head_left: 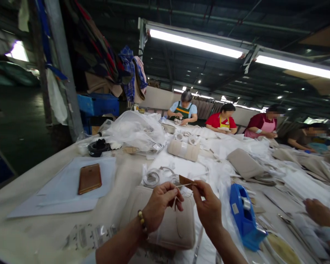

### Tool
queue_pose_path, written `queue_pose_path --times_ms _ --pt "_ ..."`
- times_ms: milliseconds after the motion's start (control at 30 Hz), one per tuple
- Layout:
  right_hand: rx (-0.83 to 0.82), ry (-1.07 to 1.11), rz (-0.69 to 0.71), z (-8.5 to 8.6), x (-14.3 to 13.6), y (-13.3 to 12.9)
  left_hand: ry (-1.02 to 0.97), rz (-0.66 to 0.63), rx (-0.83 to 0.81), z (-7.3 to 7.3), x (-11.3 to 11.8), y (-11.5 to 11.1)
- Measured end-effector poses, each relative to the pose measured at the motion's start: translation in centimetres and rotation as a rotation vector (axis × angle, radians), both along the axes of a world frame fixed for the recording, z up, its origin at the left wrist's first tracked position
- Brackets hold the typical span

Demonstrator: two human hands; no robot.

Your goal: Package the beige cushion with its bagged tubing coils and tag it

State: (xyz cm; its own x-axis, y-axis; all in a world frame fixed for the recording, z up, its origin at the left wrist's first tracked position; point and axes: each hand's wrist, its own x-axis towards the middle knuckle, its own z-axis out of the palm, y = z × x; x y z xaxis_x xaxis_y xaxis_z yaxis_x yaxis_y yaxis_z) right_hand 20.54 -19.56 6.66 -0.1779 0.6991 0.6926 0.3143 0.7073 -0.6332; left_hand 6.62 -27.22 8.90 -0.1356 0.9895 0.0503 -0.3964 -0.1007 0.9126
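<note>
Above a beige handbag (183,231), my left hand (162,203) pinches a thin light cord (182,185), and a loop of it hangs below the fingers. My right hand (207,205) grips a small brown tag (186,180) by its near end, where the cord meets it. The bag lies on the table under both hands, partly covered by my left hand and forearm. Just beyond it is a coiled strap (151,178) in clear wrapping. Whether the cord passes through the tag is too small to tell.
A blue tape dispenser (243,216) stands right of my hands. Farther right, a co-worker's hand (320,212) reaches in near some scissors (284,220). A brown phone (90,178) lies on papers at left. Wrapped bags and plastic (137,128) cover the far table, where several people work.
</note>
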Motion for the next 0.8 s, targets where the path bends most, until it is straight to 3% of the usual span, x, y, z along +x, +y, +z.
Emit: queue_pose_path --times_ms 100,200,267,333,500,667,800 --pt "0.236 -0.134 -0.037 -1.1 0.4 0.3 -0.063 -0.062 -0.026 0.4 -0.5 0.3" --pt "0.257 -0.170 -0.040 -1.3 0.9 0.3 -0.101 -0.097 -0.055 1.0 -1.0 1.1" --pt "0.120 -0.140 0.013 -1.0 1.3 0.1 -0.131 -0.127 -0.076 1.6 -1.4 1.8" --pt "-0.121 -0.088 0.136 -0.6 1.7 -0.2 -0.160 -0.155 -0.100 2.2 -1.9 2.5" --pt "-0.755 0.104 0.615 0.2 2.5 -0.5 -0.213 -0.229 -0.174 3.5 -3.1 4.3" --pt "-0.917 0.327 0.876 0.2 2.2 -0.5 -0.231 -0.262 -0.224 3.7 -3.8 5.5" --pt "-0.964 0.391 0.843 -0.5 2.2 -0.1 -0.167 -0.207 -0.209 3.8 -3.9 6.0"
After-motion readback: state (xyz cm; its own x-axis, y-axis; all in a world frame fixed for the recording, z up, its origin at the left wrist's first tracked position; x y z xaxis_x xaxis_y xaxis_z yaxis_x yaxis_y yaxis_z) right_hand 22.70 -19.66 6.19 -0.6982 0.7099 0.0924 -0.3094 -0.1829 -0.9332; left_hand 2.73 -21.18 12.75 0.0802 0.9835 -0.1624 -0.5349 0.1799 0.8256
